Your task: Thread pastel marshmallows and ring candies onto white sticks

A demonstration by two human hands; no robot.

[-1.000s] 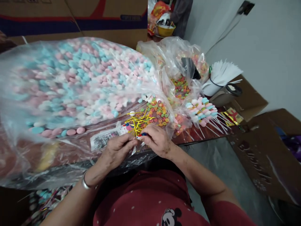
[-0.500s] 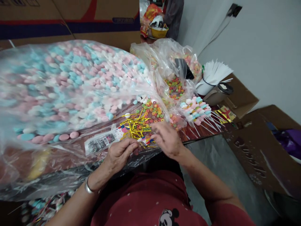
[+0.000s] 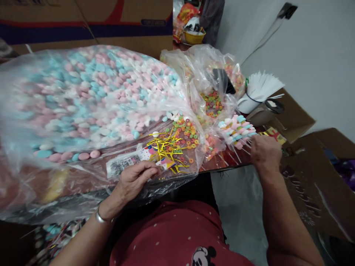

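My left hand [image 3: 138, 177] pinches the edge of a small clear bag [image 3: 166, 163] with a colourful print between thumb and forefinger. Under and beside this bag lie gold twist ties [image 3: 163, 144] and a stack of printed bags [image 3: 122, 164]. Over at the right table edge, my right hand [image 3: 266, 153] is closed at the stick ends of the marshmallow skewers [image 3: 237, 129], its fingertips partly hidden. Those skewers lie in a pile, with pink, white and blue marshmallows and ring candies on white sticks.
A large clear bag of marshmallows [image 3: 105, 92] covers the left of the table. Behind are a bag of ring candies [image 3: 212, 103], a white mug [image 3: 248, 103] of paper sticks and a lidded cup [image 3: 266, 111]. Cardboard boxes [image 3: 310, 184] stand at right.
My right hand has moved right, from beside the small bag to the skewer pile, and closed there. My left hand still holds the bag. The view has shifted slightly left.
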